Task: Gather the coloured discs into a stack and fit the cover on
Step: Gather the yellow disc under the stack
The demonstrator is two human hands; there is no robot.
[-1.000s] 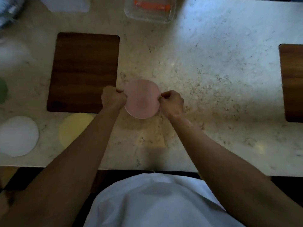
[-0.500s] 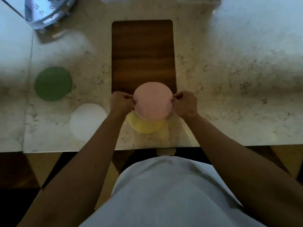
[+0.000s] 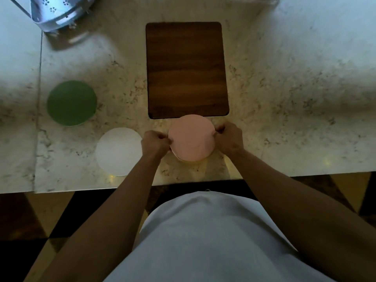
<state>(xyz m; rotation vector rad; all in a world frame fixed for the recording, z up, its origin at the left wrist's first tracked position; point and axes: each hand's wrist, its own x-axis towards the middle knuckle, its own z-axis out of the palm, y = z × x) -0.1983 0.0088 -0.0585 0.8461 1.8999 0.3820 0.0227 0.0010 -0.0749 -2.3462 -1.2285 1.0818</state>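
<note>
Pink disc [image 3: 191,137] sits on a yellow disc [image 3: 192,161] at the marble counter's [image 3: 284,119] near edge, left hand [image 3: 155,142] and right hand [image 3: 230,137] pinching opposite rims. Judged thin, light, stiff; best gripped at edges.

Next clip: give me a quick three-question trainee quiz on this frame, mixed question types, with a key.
1. True or false: the pink disc is gripped by both the left hand and the right hand.
2. Which disc lies nearest the left hand? A) green disc B) white disc C) a blue disc
3. Fill in: a sliver of ____ disc shows under the pink one.

Key: 1 true; 2 B; 3 yellow. The wooden board holds no discs.
</note>
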